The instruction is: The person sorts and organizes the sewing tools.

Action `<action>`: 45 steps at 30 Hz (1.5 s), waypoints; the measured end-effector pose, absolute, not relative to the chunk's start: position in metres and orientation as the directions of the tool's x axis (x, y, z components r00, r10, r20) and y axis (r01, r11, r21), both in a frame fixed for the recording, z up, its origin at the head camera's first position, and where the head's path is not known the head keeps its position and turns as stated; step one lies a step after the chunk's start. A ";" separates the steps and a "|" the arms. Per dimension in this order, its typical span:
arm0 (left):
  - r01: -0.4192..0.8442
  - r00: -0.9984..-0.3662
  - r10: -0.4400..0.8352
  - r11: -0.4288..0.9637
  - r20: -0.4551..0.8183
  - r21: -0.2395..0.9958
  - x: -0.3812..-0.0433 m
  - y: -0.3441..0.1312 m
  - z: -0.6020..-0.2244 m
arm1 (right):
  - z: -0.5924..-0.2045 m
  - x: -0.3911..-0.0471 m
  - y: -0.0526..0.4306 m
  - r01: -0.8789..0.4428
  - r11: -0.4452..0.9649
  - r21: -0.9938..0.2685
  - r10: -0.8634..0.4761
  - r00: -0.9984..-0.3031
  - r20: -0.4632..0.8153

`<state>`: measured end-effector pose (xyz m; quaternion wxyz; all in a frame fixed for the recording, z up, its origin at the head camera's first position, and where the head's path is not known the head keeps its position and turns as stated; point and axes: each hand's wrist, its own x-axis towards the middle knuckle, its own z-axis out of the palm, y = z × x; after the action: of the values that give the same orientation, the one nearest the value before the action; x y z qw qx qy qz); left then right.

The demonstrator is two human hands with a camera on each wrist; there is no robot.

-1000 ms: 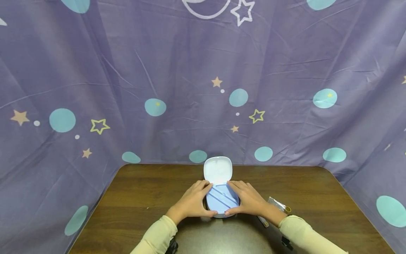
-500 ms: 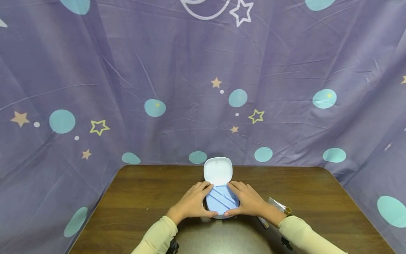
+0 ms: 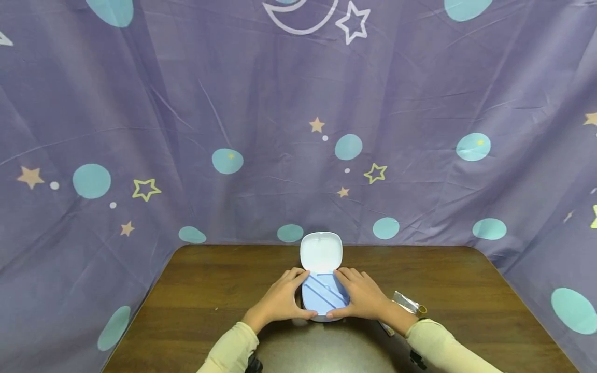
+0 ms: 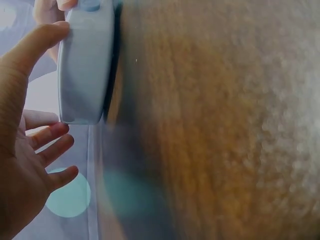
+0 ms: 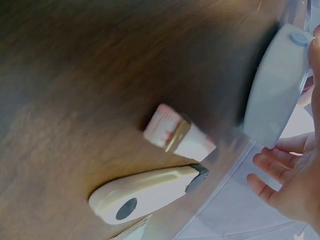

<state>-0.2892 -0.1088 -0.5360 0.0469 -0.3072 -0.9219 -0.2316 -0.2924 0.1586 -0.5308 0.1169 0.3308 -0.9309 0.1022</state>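
A hinged plastic case stands on the table with its white lid raised at the back. Its base holds a pale blue panel crossed by diagonal slots. From the left side, my left hand grips the base between thumb and index finger. My right hand does the same on the opposite side, its thumb close to the left one at the front edge. A blue button marks the front of the base. In both wrist views the other fingers are spread loosely beside the case's end.
Right of the case, partly behind my right forearm, lie a shiny silver packet and a gold ring-shaped piece. The right wrist view shows a cream tool with a dark oval button, near a pinkish-white piece with a gold band.
The head view has tilted slightly upward. Both hands keep their places on the case, with my right thumb a little nearer the left one.
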 end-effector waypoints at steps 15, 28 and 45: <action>0.546 -0.823 0.536 0.658 0.186 0.520 -0.295 -0.107 -0.542 | -0.513 -0.292 0.179 -0.643 0.748 -0.166 -0.591 -0.759 0.273; 0.532 -0.830 0.529 0.657 0.177 0.533 -0.302 -0.111 -0.532 | -0.482 -0.297 0.215 -0.662 0.744 -0.091 -0.600 -0.722 0.345; 0.523 -0.834 0.523 0.648 0.176 0.553 -0.303 -0.112 -0.539 | -0.503 -0.291 0.248 -0.720 0.659 0.216 -0.701 -0.484 0.524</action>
<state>-0.3025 -0.1123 -0.5388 0.0000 -0.2879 -0.9078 -0.3048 -0.2914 0.2475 -0.5035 0.2965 0.4126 -0.8611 0.0164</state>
